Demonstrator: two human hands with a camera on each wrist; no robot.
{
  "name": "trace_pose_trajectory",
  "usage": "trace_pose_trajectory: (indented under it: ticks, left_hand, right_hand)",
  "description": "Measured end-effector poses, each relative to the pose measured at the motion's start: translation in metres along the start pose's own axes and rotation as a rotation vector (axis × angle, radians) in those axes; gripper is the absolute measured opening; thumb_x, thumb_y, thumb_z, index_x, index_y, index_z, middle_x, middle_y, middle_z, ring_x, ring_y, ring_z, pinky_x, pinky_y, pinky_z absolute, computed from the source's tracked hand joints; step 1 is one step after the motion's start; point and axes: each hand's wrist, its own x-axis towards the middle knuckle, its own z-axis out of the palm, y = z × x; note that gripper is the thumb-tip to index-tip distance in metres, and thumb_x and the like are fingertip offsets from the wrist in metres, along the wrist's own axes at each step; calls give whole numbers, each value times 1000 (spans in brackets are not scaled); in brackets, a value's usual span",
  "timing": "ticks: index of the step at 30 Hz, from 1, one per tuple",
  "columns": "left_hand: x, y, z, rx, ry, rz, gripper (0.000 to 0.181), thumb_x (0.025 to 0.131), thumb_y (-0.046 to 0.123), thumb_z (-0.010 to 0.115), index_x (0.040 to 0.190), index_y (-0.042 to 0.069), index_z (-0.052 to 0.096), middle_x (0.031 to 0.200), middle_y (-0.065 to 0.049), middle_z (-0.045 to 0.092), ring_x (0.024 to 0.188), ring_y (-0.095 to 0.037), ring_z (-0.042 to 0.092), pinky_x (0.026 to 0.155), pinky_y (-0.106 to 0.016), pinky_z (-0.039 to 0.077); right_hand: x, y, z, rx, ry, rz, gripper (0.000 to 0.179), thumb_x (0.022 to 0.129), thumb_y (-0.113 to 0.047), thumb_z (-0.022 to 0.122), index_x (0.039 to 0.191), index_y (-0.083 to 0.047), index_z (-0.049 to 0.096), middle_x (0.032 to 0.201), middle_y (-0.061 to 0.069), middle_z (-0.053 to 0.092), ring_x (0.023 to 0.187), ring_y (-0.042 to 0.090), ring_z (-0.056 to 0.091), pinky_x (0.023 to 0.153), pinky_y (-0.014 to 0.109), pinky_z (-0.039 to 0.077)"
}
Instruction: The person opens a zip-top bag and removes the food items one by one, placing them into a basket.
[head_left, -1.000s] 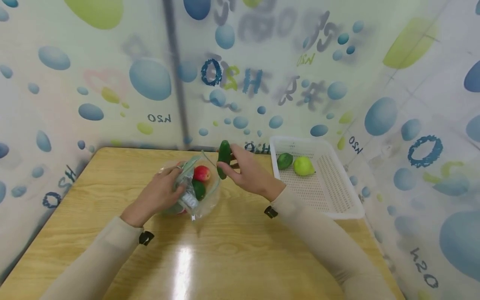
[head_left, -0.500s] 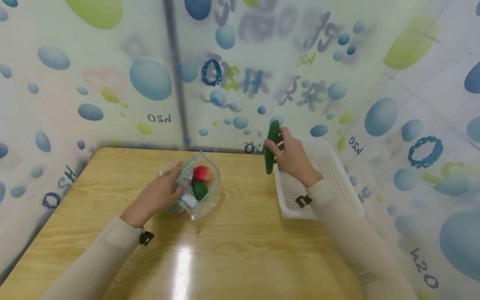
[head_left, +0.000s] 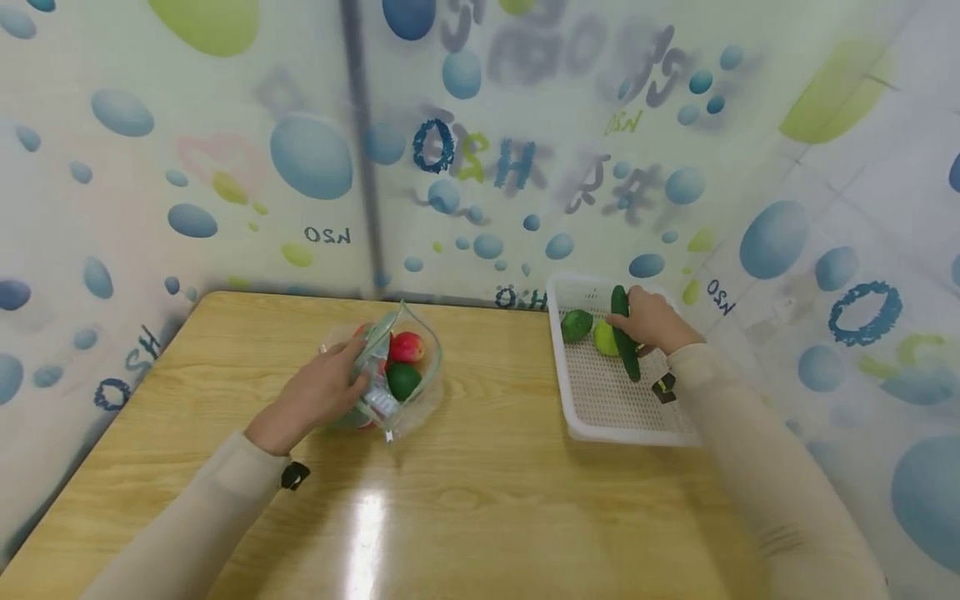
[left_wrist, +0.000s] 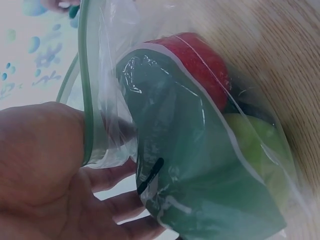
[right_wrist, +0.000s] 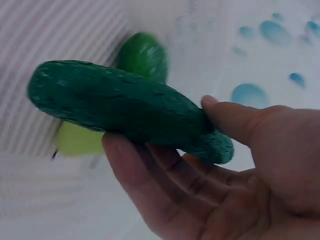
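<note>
My right hand (head_left: 656, 321) holds a dark green cucumber (head_left: 626, 342) over the white plastic basket (head_left: 564, 367). Thumb and fingers pinch the cucumber (right_wrist: 125, 102) near one end in the right wrist view. Beneath it in the basket are a green avocado-shaped fruit (head_left: 577, 326) and a yellow-green pear (head_left: 604, 337), partly covered by the cucumber. On the left, my left hand (head_left: 311, 400) grips the rim of a clear zip bag (head_left: 429, 408), its mouth spread. Inside the bag are a red fruit (head_left: 407, 347), a dark green fruit (head_left: 403, 381) and a light green fruit (left_wrist: 255, 137).
The wooden table (head_left: 480, 500) backs onto a wall (head_left: 480, 108) printed with blue and green drops. The basket stands at the table's right, close to the side wall (head_left: 862, 350). Bare wood lies between bag and basket.
My right hand has carried the cucumber from beside the bag rightward, then down over the basket. The left hand has stayed on the bag. The head view has shifted slightly.
</note>
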Motion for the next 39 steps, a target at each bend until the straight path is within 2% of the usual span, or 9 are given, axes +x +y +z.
trace_pose_trajectory:
  ticks: [2, 7, 12, 16, 22, 26, 34, 36, 39]
  left_hand:
    - [0, 1, 0, -4, -2, 0, 69, 114, 19, 64, 174, -8, 43, 155, -45, 63, 98, -39, 70, 85, -56, 62]
    - [-1, 3, 0, 6, -3, 1, 66, 114, 19, 65, 171, -8, 47, 155, -44, 64, 103, -41, 71, 91, -62, 63]
    - [-2, 5, -1, 24, -12, -4, 65, 114, 19, 66, 170, -9, 48, 156, -44, 63, 105, -41, 71, 93, -62, 64]
    - [-3, 7, -3, 33, -8, 3, 66, 114, 19, 66, 171, -9, 46, 156, -44, 63, 103, -40, 71, 91, -61, 64]
    - [-2, 7, -4, 22, -3, 14, 66, 115, 19, 64, 172, -10, 45, 151, -43, 66, 92, -34, 70, 82, -54, 63]
    - [-2, 7, -4, 25, 4, 30, 66, 115, 17, 64, 171, -11, 45, 145, -42, 70, 89, -32, 68, 80, -52, 61]
    - [-1, 5, -5, 34, 11, 36, 66, 113, 16, 65, 171, -9, 45, 129, -35, 75, 87, -33, 66, 78, -51, 59]
    - [-1, 4, -4, 31, 10, 34, 66, 113, 16, 64, 171, -9, 44, 124, -33, 76, 86, -32, 66, 77, -50, 58]
    - [0, 4, -3, 18, 5, 24, 68, 113, 16, 64, 174, -7, 41, 117, -29, 76, 82, -30, 64, 72, -45, 55]
  right_hand:
    - [3, 12, -2, -35, -24, 36, 49, 118, -24, 67, 137, 18, 50, 112, 35, 69, 76, 35, 82, 63, 43, 71]
    - [11, 34, -2, -121, -84, 125, 38, 114, -19, 70, 123, 15, 58, 107, 33, 71, 74, 37, 82, 60, 38, 69]
    - [14, 38, -3, -187, -108, 163, 34, 109, -16, 73, 119, 14, 61, 104, 29, 72, 72, 32, 78, 59, 35, 67]
    - [15, 36, -2, -189, -100, 174, 31, 104, -12, 74, 119, 13, 63, 106, 28, 71, 78, 31, 74, 61, 34, 66]
    - [14, 35, -1, -177, -65, 176, 32, 103, -12, 77, 117, 13, 63, 106, 28, 69, 79, 32, 73, 63, 34, 65]
    - [11, 35, -1, -167, -50, 164, 32, 104, -14, 79, 116, 12, 64, 105, 28, 70, 75, 31, 72, 64, 35, 64]
    - [9, 31, 1, -176, 21, 117, 23, 104, -15, 72, 105, 8, 66, 86, 17, 67, 72, 28, 63, 64, 36, 56]
    - [9, 27, 1, -173, 41, 99, 24, 105, -15, 70, 106, 8, 65, 89, 19, 66, 76, 30, 62, 69, 39, 56]
    - [6, 19, 2, -183, 77, 54, 39, 108, -19, 71, 120, 18, 67, 112, 36, 74, 92, 40, 70, 86, 51, 64]
